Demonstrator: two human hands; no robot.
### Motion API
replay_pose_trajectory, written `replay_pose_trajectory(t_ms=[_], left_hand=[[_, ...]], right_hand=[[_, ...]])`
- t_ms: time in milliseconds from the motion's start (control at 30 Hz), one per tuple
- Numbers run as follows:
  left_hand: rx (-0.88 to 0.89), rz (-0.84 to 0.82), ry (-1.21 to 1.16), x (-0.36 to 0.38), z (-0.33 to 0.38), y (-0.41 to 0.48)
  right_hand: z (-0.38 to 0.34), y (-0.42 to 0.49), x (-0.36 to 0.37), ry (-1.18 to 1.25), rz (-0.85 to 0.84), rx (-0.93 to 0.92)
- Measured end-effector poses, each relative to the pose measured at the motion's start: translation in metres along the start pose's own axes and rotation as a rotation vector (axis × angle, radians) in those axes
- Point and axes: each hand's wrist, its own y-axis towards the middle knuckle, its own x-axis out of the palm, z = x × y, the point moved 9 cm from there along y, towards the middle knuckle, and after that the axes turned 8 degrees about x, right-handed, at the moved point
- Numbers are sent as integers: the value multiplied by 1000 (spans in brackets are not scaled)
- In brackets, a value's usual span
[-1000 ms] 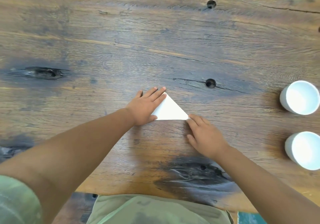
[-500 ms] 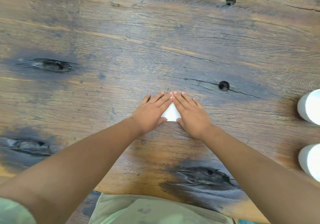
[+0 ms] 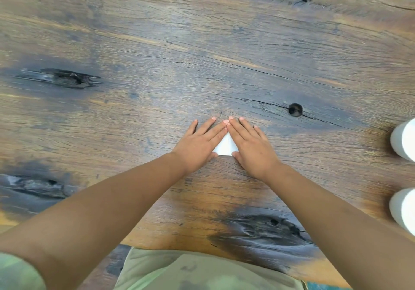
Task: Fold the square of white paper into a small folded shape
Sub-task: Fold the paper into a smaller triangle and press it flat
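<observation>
Both hands lie flat and open on the wooden surface (image 3: 157, 43), left hand (image 3: 198, 141) and right hand (image 3: 252, 146) pressing the folded white paper (image 3: 225, 147), a small triangle showing between them at 6 o'clock from the meeting fingertips. Creasing looks underway; further folds probably remain.

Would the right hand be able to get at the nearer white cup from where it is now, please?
Probably yes: bare table lies between the right hand and the nearer white cup, though it must leave the paper.
</observation>
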Motion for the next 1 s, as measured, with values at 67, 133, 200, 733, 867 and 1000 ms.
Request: replay_pose_trajectory(t_ms=[67,133,200,733,867,1000], left_hand=[[-4,3,1,0,1,-3],[-6,9,-2,1,1,-7],[-9,10,-2,4,1,-11],[-60,14,-9,51,-4,-104],[-78,-41,-21,56,-2,-109],[-89,-100,-12,60,0,-107]], right_hand=[[0,0,0,-2,0,0],[-1,0,0,2,-6,2],[-1,0,0,5,-10,6],[-1,2,1,-7,-31,16],[0,2,2,-20,-35,4],[1,3,5,-15,-31,-2]])
